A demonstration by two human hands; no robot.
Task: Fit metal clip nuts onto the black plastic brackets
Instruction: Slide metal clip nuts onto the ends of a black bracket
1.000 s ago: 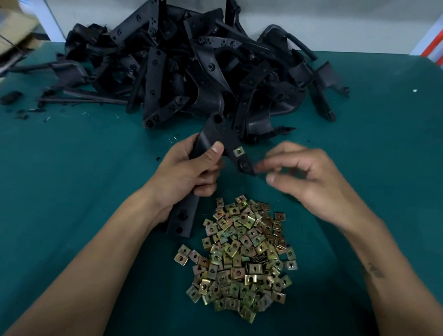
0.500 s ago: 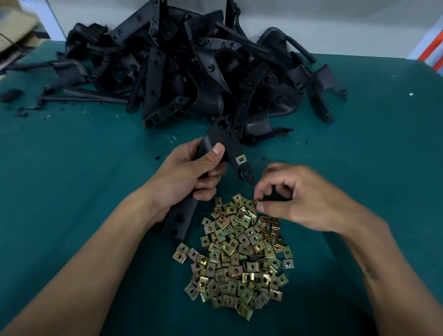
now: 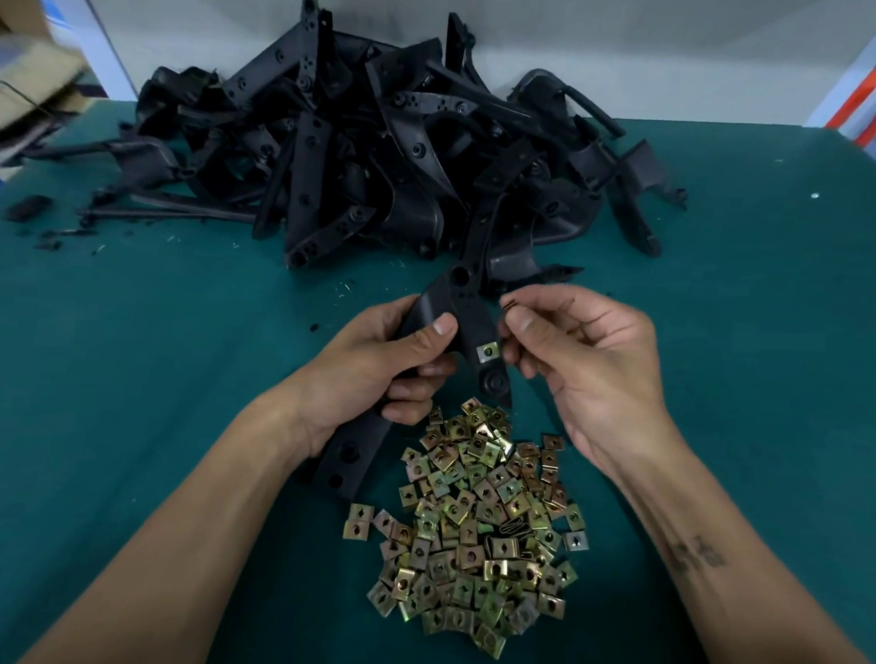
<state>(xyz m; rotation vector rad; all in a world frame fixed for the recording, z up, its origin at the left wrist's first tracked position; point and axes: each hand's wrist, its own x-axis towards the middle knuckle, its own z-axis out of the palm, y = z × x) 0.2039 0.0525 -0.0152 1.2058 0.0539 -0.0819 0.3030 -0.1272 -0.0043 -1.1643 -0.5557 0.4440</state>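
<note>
Work surface: a tabletop (image 3: 123,368) covered in dark teal cloth fills most of the frame, with small black scraps (image 3: 27,207) scattered at the left edge. A pale wall (image 3: 639,39) runs along the top. A cardboard box (image 3: 20,77), blurred, sits in the upper left corner; a white post with orange marking (image 3: 868,84) stands in the upper right.

A heap of black brackets (image 3: 384,143) lies at upper centre. A pile of brass-coloured clips (image 3: 478,524) lies at lower centre.

The left hand (image 3: 369,374) grips one bracket (image 3: 469,313) at centre frame, thumb over its face; one clip (image 3: 487,352) sits already fitted on that bracket. The right hand (image 3: 585,368), just right of the bracket, pinches a small clip (image 3: 508,304) between thumb and forefinger, close to the bracket's edge; contact with the bracket cannot be determined.
</note>
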